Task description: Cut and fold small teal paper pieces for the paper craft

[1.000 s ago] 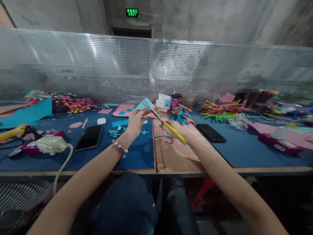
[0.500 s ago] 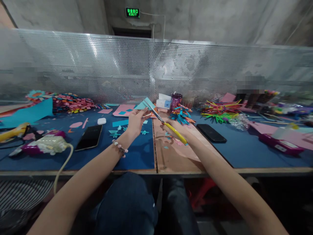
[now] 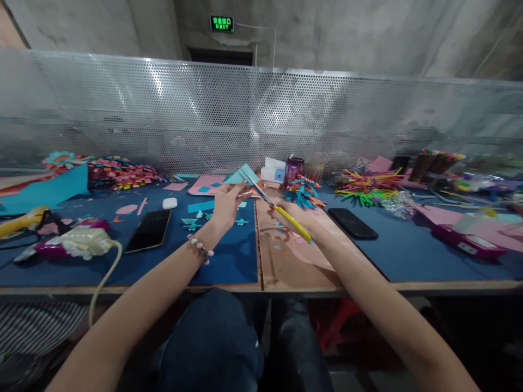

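A light-blue piece of paper [image 3: 242,173] with a pointed top is pinched in my left hand [image 3: 227,204], which wears a bead bracelet at the wrist. My right hand [image 3: 295,213] grips yellow-handled scissors [image 3: 291,220]. Their blades reach up and left across the paper, close to the left fingertips; whether the blades are fully closed I cannot make out. Below the left hand, small light-blue cut paper shapes [image 3: 190,223] lie on the blue mat. Pink sheets [image 3: 204,185] with blue squares on them lie behind the left hand.
A phone [image 3: 149,231] and a white earbud case [image 3: 169,203] lie on the left; another phone [image 3: 353,223] is on the right. Colourful pipe cleaners [image 3: 368,185], a tissue pack [image 3: 273,173] and a purple jar [image 3: 294,170] stand towards the back. A taped power strip [image 3: 77,242] with its cable sits far left.
Almost nothing differs. Both hands, the paper and the scissors hold nearly the same place, and the view has shifted very slightly.
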Demonstrator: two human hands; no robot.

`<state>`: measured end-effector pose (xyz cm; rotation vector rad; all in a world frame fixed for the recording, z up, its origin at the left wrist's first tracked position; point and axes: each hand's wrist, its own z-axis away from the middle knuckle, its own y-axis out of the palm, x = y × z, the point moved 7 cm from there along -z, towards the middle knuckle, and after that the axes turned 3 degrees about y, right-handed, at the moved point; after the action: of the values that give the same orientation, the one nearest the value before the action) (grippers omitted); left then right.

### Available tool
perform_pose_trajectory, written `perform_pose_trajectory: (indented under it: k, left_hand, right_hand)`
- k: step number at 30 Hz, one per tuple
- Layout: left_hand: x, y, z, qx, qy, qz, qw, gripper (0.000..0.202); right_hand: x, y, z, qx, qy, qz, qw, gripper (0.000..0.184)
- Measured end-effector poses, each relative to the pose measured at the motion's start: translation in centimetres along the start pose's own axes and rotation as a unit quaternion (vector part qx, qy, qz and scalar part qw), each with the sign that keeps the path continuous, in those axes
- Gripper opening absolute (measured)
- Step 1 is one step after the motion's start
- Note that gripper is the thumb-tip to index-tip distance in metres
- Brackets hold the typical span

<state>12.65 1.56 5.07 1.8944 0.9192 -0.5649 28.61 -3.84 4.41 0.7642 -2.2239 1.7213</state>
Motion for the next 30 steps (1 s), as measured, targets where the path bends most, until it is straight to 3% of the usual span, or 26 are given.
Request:
perform_pose_trajectory:
  k: [5, 14, 23, 30]
  left_hand:
    - [0.0, 0.0, 0.0, -0.002, -0.002, -0.004, 1.0, 0.014]
    - [-0.1, 0.1, 0.1, 0.0, 0.006, -0.012, 1.0, 0.013]
    - [0.0, 0.0, 0.1, 0.0, 0.007, -0.008, 1.0, 0.012]
    - [-0.2, 0.1, 0.1, -0.003, 0.013, -0.005, 1.0, 0.011]
  right_hand:
    - [-0.4, 0.3, 0.4, 0.036, 0.002, -0.029, 0.999, 0.034]
    - [-0.9, 0.4, -0.2, 0.007, -0.016, -0.012, 1.0, 0.028]
    - [1.3, -0.3, 1.0, -0.001, -0.01, -0.006, 1.0, 0.023]
    - [0.7, -0.3, 0.3, -0.004, 0.008, 0.023, 1.0, 0.02]
